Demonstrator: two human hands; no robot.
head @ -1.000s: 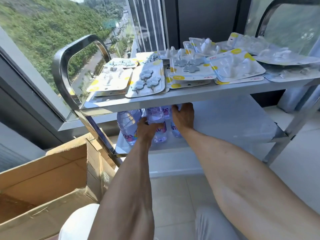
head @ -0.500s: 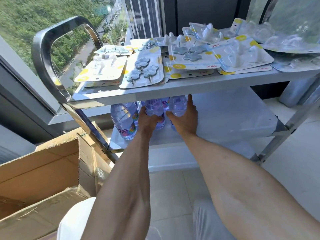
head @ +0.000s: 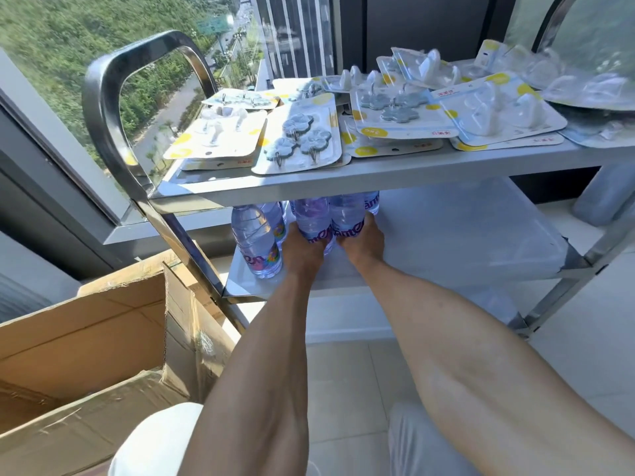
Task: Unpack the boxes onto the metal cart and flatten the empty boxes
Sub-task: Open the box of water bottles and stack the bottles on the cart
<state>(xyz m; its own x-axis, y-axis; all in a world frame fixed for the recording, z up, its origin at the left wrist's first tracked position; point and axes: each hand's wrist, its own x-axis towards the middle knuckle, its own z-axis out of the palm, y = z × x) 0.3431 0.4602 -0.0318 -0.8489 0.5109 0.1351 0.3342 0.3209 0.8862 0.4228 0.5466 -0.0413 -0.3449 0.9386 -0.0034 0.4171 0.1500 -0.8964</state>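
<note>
The metal cart [head: 343, 180] stands by the window. Its top shelf is covered with several blister packs of wall hooks [head: 302, 135]. On the lower shelf [head: 464, 242] stand several clear water bottles with purple labels. My left hand [head: 300, 250] grips one bottle [head: 311, 218] near its base. My right hand [head: 364, 240] grips the bottle beside it [head: 347, 214]. Another bottle [head: 254, 240] stands apart to the left. An open cardboard box [head: 86, 345] sits at the lower left; its inside shows only bare cardboard.
The cart's curved handle [head: 103, 108] rises at the left, close to the window glass. A second handle [head: 549, 25] curves up at the far right. Pale tiled floor [head: 350, 389] lies under my arms, and my knees show at the bottom.
Both hands have closed lower around two bottles on the lower shelf. My right hand, earlier flat against a bottle's side, now curls round one. The view shifted slightly right.
</note>
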